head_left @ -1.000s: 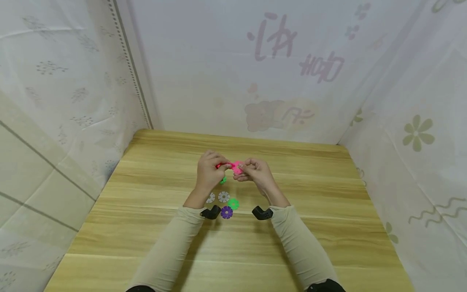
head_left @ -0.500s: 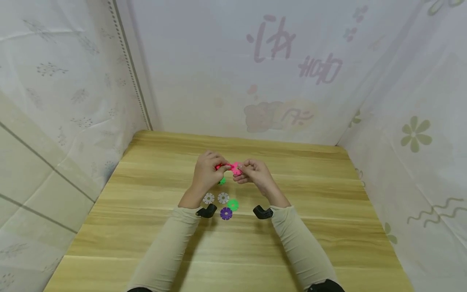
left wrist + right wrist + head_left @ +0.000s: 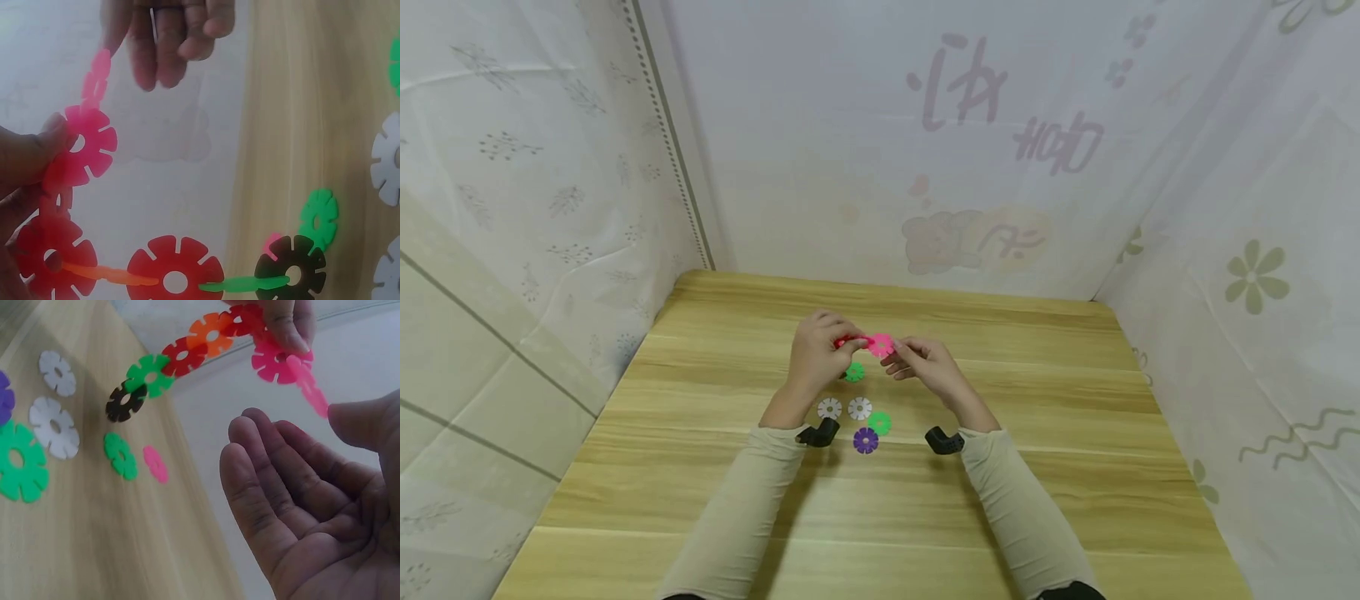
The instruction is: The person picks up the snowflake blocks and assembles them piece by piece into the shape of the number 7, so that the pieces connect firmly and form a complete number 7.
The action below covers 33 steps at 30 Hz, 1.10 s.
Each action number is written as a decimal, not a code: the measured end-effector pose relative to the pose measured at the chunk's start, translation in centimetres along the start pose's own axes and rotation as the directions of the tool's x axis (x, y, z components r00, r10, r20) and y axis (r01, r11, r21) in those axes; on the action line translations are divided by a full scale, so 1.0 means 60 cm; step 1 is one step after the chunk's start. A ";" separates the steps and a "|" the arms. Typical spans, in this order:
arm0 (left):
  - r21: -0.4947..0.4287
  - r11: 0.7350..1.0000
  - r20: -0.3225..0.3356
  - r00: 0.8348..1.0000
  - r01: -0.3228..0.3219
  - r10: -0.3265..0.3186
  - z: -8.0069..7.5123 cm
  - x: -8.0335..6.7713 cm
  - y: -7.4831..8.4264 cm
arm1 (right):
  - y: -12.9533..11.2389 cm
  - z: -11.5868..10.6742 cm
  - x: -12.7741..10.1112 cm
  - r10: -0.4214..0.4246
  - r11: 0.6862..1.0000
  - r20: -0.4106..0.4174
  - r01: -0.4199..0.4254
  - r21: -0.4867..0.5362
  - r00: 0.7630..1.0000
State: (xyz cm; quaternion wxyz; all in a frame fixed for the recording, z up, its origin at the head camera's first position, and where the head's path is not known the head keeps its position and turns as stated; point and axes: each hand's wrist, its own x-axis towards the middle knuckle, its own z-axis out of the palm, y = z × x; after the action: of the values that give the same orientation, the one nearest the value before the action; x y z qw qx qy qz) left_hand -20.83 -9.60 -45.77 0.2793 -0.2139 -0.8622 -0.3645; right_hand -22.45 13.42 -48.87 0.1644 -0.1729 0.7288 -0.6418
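Note:
My left hand (image 3: 820,354) pinches a deep pink notched disc (image 3: 94,147) between thumb and fingers. That disc belongs to a chain of slotted flower-shaped discs, with red, orange, red (image 3: 183,357), green (image 3: 150,376) and black (image 3: 126,401) ones trailing below. A lighter pink disc (image 3: 882,345) is slotted into the deep pink one at the chain's other end. The right hand (image 3: 932,371) touches the edge of this pink disc with its thumb tip. Its other fingers extend apart from the thumb, palm showing in the right wrist view. Part of the chain hides behind the left hand.
Below the hands, two white discs (image 3: 860,408), a green disc (image 3: 880,424) and a purple disc (image 3: 866,441) lie on the wooden table (image 3: 1037,500). Another green disc (image 3: 120,455) and a pink disc (image 3: 155,464) lie near the chain's black end. Patterned cloth walls surround the table.
My left hand has shifted left with the chain. The right fingers have loosened from the pink disc, and more of its face shows between the hands.

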 end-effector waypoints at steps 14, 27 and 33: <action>-0.014 1.000 -0.028 1.000 -0.007 0.007 -0.012 -0.002 -0.010 | 0.062 0.015 -0.024 -0.004 0.893 0.079 0.039 -0.449 0.997; -0.018 0.997 0.020 0.997 0.076 -0.076 -0.022 -0.001 -0.003 | 0.083 0.044 -0.044 -0.039 0.703 0.272 0.220 -0.676 0.961; -0.013 0.997 0.028 0.997 0.077 -0.077 -0.025 0.001 -0.002 | 0.085 0.048 -0.045 -0.016 0.704 0.253 0.191 -0.684 0.967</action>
State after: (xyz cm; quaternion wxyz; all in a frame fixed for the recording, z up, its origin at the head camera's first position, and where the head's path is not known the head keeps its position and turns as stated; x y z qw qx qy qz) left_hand -20.46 -10.75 -44.91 0.2515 -0.1877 -0.8710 -0.3779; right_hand -18.95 12.72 -54.24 0.1322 -0.3357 0.8831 -0.2999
